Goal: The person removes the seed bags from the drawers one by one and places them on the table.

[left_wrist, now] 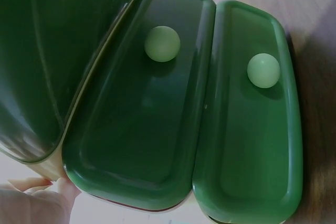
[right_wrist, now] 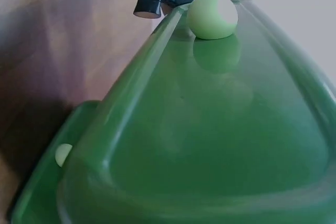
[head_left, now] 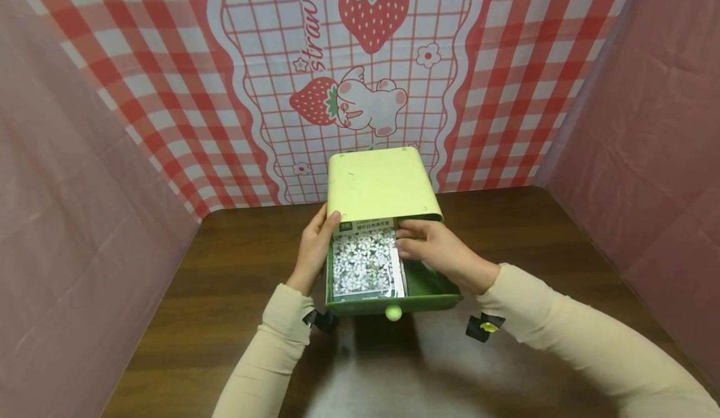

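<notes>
A small drawer cabinet (head_left: 382, 184) with a pale yellow-green top stands in front of me, its upper green drawer (head_left: 432, 280) pulled out. In the drawer's left part lies a packet (head_left: 364, 265) printed with white flowers, with more layers showing along its right edge. My left hand (head_left: 315, 243) rests against the cabinet's left side, thumb at the front top corner. My right hand (head_left: 441, 249) reaches into the drawer from the right, fingertips right at the packet's right edge. Whether they pinch it I cannot tell. Neither fingertip contact shows in the right wrist view.
Below the pulled-out drawer, the left wrist view shows a middle drawer (left_wrist: 131, 124) and a bottom drawer (left_wrist: 249, 145), both pushed in, with round pale green knobs. The cabinet stands on a brown wooden table (head_left: 225, 287). Behind hangs a red-checked strawberry cloth (head_left: 360, 62), with pink side walls.
</notes>
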Demonstrator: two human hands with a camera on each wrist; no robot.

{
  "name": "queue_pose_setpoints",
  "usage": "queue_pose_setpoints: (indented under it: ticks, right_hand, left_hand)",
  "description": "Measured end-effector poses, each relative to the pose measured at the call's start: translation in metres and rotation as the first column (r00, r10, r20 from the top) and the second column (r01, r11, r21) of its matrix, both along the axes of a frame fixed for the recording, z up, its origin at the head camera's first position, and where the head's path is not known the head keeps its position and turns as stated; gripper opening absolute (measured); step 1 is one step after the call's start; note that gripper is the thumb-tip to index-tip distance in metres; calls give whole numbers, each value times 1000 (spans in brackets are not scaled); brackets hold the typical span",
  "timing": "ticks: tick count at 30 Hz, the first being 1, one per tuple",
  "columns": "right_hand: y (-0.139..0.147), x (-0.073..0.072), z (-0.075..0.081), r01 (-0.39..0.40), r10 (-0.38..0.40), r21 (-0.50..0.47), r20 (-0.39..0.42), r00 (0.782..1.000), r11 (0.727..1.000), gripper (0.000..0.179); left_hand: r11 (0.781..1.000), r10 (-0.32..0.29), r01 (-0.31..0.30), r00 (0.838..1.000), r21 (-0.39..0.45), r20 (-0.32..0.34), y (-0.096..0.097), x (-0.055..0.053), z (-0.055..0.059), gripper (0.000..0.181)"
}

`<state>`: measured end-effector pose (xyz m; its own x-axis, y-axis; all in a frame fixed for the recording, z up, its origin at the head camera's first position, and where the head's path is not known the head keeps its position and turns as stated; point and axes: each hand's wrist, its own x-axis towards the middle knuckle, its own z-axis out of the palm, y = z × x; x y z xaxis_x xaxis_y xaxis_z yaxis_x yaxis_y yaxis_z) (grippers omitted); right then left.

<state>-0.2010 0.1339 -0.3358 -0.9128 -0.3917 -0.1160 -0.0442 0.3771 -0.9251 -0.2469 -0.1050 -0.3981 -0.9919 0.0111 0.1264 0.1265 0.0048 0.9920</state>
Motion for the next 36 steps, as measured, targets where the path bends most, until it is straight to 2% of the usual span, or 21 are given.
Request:
queue_pose_setpoints:
  ticks: [8, 14, 16, 19, 20, 24, 36]
  right_hand:
    - [-2, -8, -6, 5, 4, -69, 130, 992, 998, 57]
    - [-8, -10, -10, 24, -11, -67, 192, 981, 997, 55]
    - [-10, -10, -12, 25, -13, -57, 199, 980, 998, 43]
    - [-12, -9, -13, 12, -4, -36, 205, 979, 999, 13]
    - [-12, -9, -13, 6, 0, -28, 202, 979, 1000, 11]
    - [-12, -9, -14, -10, 10, -3, 194, 981, 1000, 29]
    - [-8, -12, -4, 35, -37, 21, 114, 993, 999, 38]
  left_hand:
    - [1000, 2, -1, 1000, -16, 12, 0, 0, -1, 65]
    - [1000, 1, -1, 1000, -16, 4, 0, 0, -2, 67]
    - [1000, 2, -1, 1000, -17, 6, 0, 0, -1, 67]
    - [1000, -5, 5, 1000, -18, 5, -1, 0, -1, 66]
    - [1000, -7, 7, 1000, -20, 2, -1, 0, -1, 65]
    - [1000, -12, 12, 1000, -28, -4, -1, 0, -1, 66]
    - [999, -16, 17, 1000, -38, 20, -2, -2, 2, 62]
